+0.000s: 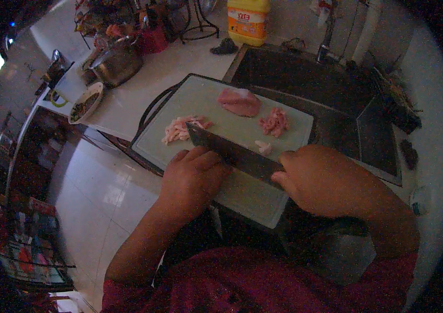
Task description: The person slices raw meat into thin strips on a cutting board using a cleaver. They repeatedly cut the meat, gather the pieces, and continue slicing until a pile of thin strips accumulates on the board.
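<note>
A pale cutting board (245, 203) with a dark rim and handle lies on the counter. My right hand (319, 180) grips a cleaver (241, 152), its dark blade slanting across the board to the upper left. Curled fingers of my left hand (194, 176) rest at the board's near side, close against the blade; anything beneath them is hidden. Beyond the blade's tip lies a pile of pale sliced meat (180, 129). A larger piece of raw meat (239, 102) sits at the far side. Right of it are a heap of pinker cut meat (274, 122) and a small pale scrap (263, 147).
A dark sink (284, 74) with a faucet (324, 49) adjoins the board at the far right. Behind stands a yellow detergent jug (247, 21). On the left of the counter (119, 107) are a metal pot (115, 64) and a bowl of food (86, 103).
</note>
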Demonstrator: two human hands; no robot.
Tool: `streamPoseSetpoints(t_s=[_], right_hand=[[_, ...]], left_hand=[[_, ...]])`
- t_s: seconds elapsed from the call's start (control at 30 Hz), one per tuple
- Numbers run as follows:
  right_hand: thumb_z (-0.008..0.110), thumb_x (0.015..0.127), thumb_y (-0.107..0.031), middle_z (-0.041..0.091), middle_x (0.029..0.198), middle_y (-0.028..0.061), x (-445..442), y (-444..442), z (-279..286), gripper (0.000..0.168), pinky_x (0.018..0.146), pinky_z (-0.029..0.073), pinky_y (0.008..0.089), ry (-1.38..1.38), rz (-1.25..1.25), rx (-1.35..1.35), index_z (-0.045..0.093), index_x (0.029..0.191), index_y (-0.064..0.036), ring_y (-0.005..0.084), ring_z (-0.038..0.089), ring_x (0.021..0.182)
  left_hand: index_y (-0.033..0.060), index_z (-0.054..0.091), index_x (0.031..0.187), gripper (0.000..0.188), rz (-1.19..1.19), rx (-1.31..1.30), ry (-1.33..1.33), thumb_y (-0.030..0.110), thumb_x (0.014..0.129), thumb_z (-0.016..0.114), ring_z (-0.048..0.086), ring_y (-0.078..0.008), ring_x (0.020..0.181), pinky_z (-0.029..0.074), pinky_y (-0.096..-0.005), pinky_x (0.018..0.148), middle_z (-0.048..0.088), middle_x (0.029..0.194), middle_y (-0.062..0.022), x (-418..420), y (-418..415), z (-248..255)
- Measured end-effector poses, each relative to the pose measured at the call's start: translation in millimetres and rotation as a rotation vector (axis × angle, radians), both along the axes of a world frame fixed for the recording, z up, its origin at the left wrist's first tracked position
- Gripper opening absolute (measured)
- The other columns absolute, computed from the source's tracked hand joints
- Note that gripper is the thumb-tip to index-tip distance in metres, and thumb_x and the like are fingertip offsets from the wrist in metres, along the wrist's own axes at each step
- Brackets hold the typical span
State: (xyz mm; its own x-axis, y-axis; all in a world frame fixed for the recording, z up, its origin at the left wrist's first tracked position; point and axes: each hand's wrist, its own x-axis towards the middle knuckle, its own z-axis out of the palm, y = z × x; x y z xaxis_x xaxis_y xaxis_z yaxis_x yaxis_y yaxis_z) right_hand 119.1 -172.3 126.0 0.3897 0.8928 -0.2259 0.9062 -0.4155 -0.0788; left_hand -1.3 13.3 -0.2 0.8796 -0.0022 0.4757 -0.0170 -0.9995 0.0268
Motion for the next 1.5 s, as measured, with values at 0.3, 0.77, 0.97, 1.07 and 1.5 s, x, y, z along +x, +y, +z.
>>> streamPoseSetpoints(t_s=[0.3, 0.77, 0.97, 1.07, 1.5], right_hand=[[0.052, 0.097, -0.029, 0.064, 0.078, 0.0269, 19.7, -3.0, -12.8, 0.036, 0.075, 0.051, 0.0532, 0.092, 0.074, -0.066, 0.062, 0.086, 0.004, 0.0460, 0.064, 0.079], [0.050, 0.098, -0.028, 0.066, 0.087, 0.0293, 10.3, 31.8, -5.8, 0.039, 0.078, 0.052, 0.0529, 0.188, 0.034, -0.135, 0.063, 0.092, 0.008, 0.0455, 0.066, 0.085], [0.052, 0.097, -0.030, 0.066, 0.089, 0.0289, 5.6, 20.7, 0.5, 0.039, 0.078, 0.052, 0.0528, 0.212, -0.020, -0.045, 0.064, 0.091, 0.007, 0.0456, 0.066, 0.086], [0.053, 0.096, -0.031, 0.066, 0.089, 0.0281, -9.8, 9.6, 3.0, 0.038, 0.078, 0.052, 0.0525, 0.048, -0.060, -0.051, 0.064, 0.091, 0.005, 0.0456, 0.065, 0.086], [0.051, 0.097, -0.032, 0.065, 0.086, 0.0294, 13.0, -17.2, -8.6, 0.040, 0.078, 0.051, 0.0523, 0.133, -0.028, -0.111, 0.064, 0.090, 0.005, 0.0456, 0.065, 0.084]], left_hand=[[0.0158, 0.068, 0.089, 0.016, 0.020, -0.037, 0.037, 0.017, 0.074, 0.062, 0.061, -0.0243, 0.091, 0.050, -0.0409, 0.075, 0.063, 0.092, -0.0018, 0.3, 1.4, -5.0], [0.0144, 0.069, 0.089, 0.015, 0.056, -0.109, -0.056, 0.016, 0.077, 0.061, 0.063, -0.0282, 0.091, 0.053, -0.0421, 0.076, 0.063, 0.090, -0.0071, 3.3, 7.1, 3.0], [0.0168, 0.069, 0.091, 0.017, 0.009, -0.039, 0.048, 0.017, 0.076, 0.061, 0.062, -0.0269, 0.094, 0.051, -0.0424, 0.079, 0.062, 0.093, -0.0040, -1.5, 15.1, -11.7], [0.0169, 0.068, 0.092, 0.018, -0.001, -0.111, 0.050, 0.018, 0.075, 0.062, 0.061, -0.0265, 0.095, 0.050, -0.0429, 0.080, 0.062, 0.094, -0.0031, -5.2, 12.4, -12.3], [0.0129, 0.065, 0.091, 0.014, -0.014, -0.076, -0.037, 0.018, 0.079, 0.060, 0.061, -0.0282, 0.095, 0.051, -0.0433, 0.078, 0.060, 0.089, -0.0066, -2.8, -9.3, -2.6]])
